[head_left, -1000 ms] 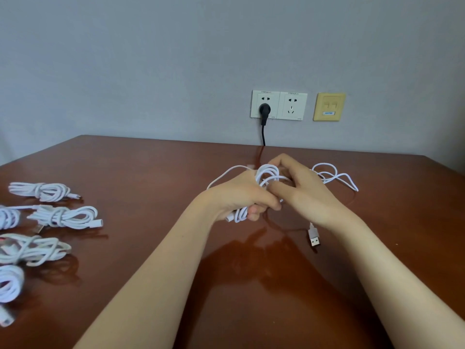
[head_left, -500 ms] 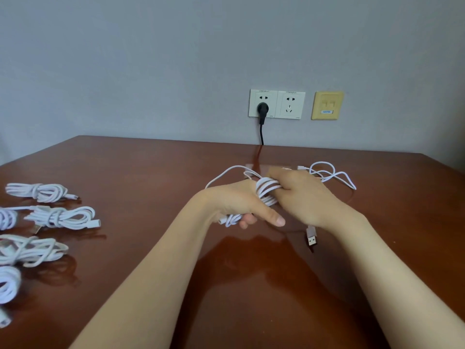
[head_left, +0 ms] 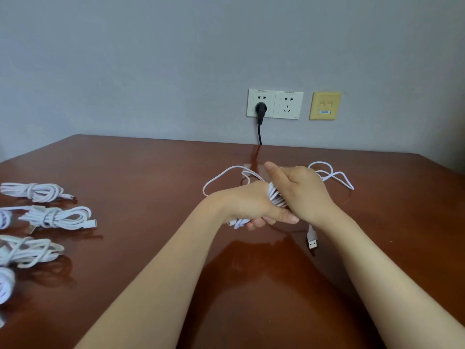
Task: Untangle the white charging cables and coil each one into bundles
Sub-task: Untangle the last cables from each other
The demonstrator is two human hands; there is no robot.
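A white charging cable [head_left: 275,197] is wound in several loops between my two hands above the middle of the brown table [head_left: 151,167]. My left hand [head_left: 247,206] grips the lower part of the coil, its fingers curled under it. My right hand [head_left: 299,191] grips the upper part, thumb pointing up and left. Loose cable [head_left: 334,176] trails on the table behind my right hand, and another loop arcs out left of my hands. A USB plug [head_left: 312,239] lies below my right wrist.
Several coiled white cable bundles lie along the left edge, among them one [head_left: 35,191] at the back and one [head_left: 56,217] nearer. A black plug [head_left: 260,108] sits in a wall socket, its cord dropping behind the table's far edge.
My right hand has turned over the coil, thumb now raised, wrapping cable round the bundle. My left hand has loosened and re-gripped lower down. The loose cable has shortened slightly.
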